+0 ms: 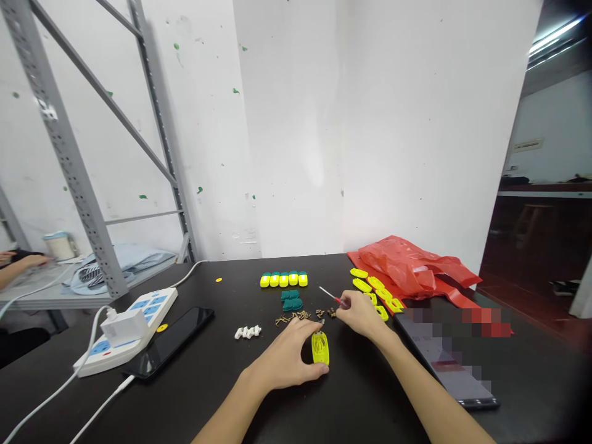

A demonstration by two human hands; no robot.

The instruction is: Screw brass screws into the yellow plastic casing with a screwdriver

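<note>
My left hand (292, 356) grips a yellow plastic shell (320, 350) between thumb and fingers, just above the black table. Moulded ribs show inside the shell, and a small metallic bit sits by its top end near my fingertips. In my right hand (362, 313) is a screwdriver (332, 295) with a red handle, its thin shaft pointing up and to the left. Below that hand lie small brass-coloured screws (332, 313), with a longer scatter of brown screws (300, 315) behind my left fingers. Two green plastic pieces (291, 300) rest farther back.
Several yellow-and-green assembled units (283, 279) stand in a row. Yellow shells (379, 295) lie beside a red plastic bag (411, 265). White parts (248, 332) are left of my hand. A phone (171, 342), a power strip (152, 308) and a dark-screened device (444, 361) flank the work area.
</note>
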